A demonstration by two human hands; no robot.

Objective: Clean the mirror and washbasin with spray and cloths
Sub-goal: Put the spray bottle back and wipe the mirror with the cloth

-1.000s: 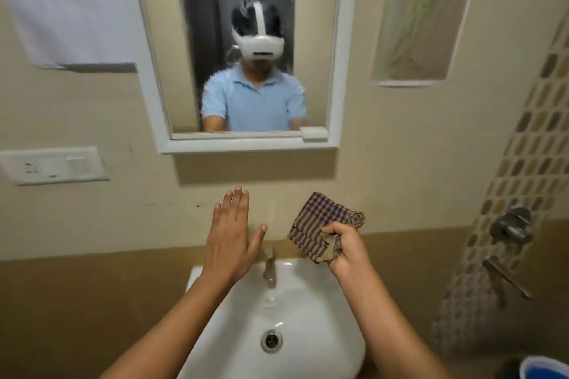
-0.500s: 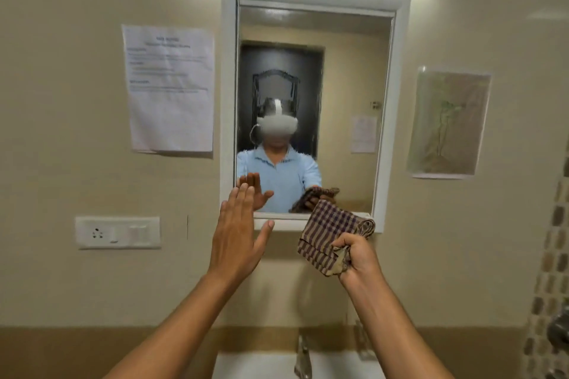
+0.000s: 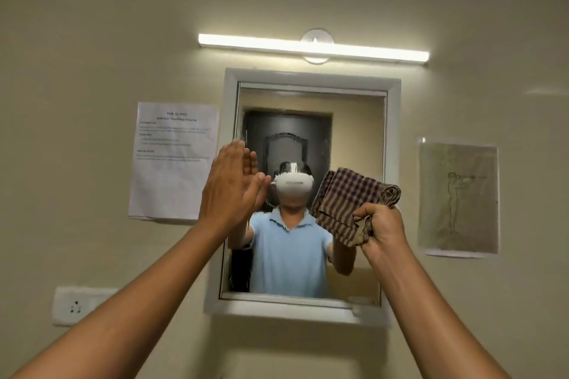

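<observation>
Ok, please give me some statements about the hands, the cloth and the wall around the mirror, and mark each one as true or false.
1. The right hand grips a folded checked cloth. True.
2. The left hand holds a spray bottle. False: it holds nothing, its fingers are straight.
3. The tube light above the mirror is lit. True.
4. The printed paper sheet hangs to the right of the mirror. False: it hangs to the left; a drawing is on the right.
5. The wall socket is low on the left of the mirror. True.
</observation>
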